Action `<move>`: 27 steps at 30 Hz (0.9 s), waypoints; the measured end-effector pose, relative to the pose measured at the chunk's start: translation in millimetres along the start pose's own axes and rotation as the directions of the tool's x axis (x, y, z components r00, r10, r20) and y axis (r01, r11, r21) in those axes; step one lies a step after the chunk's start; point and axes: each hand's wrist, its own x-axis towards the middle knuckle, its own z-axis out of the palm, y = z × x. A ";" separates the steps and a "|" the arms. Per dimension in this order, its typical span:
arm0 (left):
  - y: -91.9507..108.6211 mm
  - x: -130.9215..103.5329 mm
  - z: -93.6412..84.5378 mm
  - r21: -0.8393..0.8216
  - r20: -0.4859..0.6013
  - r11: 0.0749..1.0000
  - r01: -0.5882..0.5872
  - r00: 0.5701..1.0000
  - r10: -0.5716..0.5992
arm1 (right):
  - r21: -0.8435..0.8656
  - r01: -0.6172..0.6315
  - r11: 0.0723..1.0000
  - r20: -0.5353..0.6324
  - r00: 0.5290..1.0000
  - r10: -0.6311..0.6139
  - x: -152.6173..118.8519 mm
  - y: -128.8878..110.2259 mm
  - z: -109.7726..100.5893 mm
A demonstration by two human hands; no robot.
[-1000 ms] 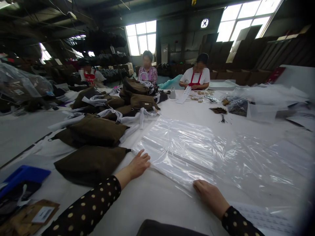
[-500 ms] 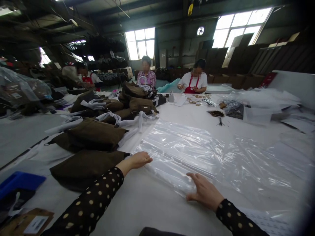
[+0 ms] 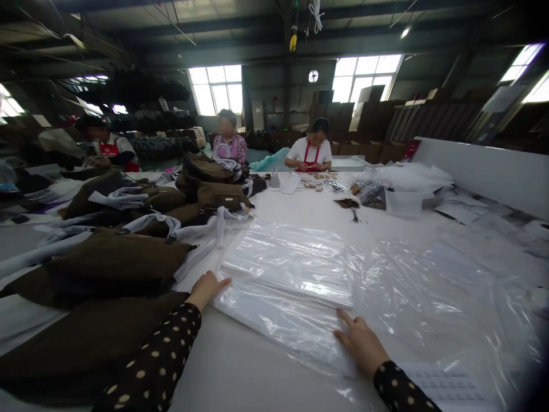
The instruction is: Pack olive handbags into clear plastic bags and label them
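Note:
A stack of clear plastic bags [image 3: 278,286] lies flat on the white table, one folded edge running across its middle. At its left edge, my left hand [image 3: 209,288] touches the plastic, thumb stretched out and apart from the bent fingers, which are partly hidden. My right hand [image 3: 360,339] rests at the stack's right edge, open, index finger and thumb spread with nothing between them. More loose clear plastic [image 3: 412,286] spreads to the right. Dark olive bags [image 3: 107,263] with pale wrapped handles lie left of my left hand.
More olive bags [image 3: 221,195] are piled farther back. Across the table [image 3: 291,209] sit a person in a red apron [image 3: 311,151] and a person in a patterned top [image 3: 229,143]. White sheets and plastic [image 3: 412,183] lie at the back right. A printed sheet [image 3: 446,386] is at the lower right.
The view has turned right and shifted the scene left. My hands are now wider apart along the plastic; my left thumb has stretched out over its left edge.

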 end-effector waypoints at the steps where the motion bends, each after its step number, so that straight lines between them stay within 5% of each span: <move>1: -1.5 -1.5 0.1 0.022 0.012 1.000 -0.002 1.000 0.002 | -0.009 -0.011 1.000 0.005 1.000 0.011 6.4 -0.2 -1.2; 7: -9.5 -25.8 2.3 0.153 0.048 0.985 -0.082 0.996 0.075 | -0.046 0.011 0.999 0.003 1.000 -0.011 34.1 -2.7 -16.5; 11: -16.0 -48.5 -7.8 0.238 -0.059 0.956 -0.171 0.980 0.190 | -0.031 0.090 0.995 0.013 0.996 -0.089 30.6 19.7 -55.5; 13: -17.5 -56.4 -13.5 0.251 -0.192 0.918 -0.306 0.914 0.357 | -0.054 0.091 0.994 -0.030 0.995 -0.093 20.1 48.8 -79.2; 17: -1.6 -72.7 -14.1 0.193 -0.385 0.773 -0.604 0.678 0.626 | -0.151 -0.019 0.988 -0.047 0.999 0.012 -6.8 111.8 -96.0; 19: 18.9 -83.8 -10.9 0.131 -0.360 0.729 -0.672 0.653 0.666 | -0.160 -0.058 0.985 -0.045 0.998 0.051 -12.7 130.4 -88.9; 23: 74.3 -111.3 -8.4 0.035 -0.259 0.625 -0.780 0.597 0.759 | -0.151 -0.132 0.980 -0.173 0.979 0.106 -6.6 140.2 -88.5; 27: 136.9 -151.3 -13.2 0.019 -0.284 0.455 -0.890 0.432 0.856 | -0.135 -0.233 0.963 -0.423 0.893 0.156 -5.7 129.3 -127.8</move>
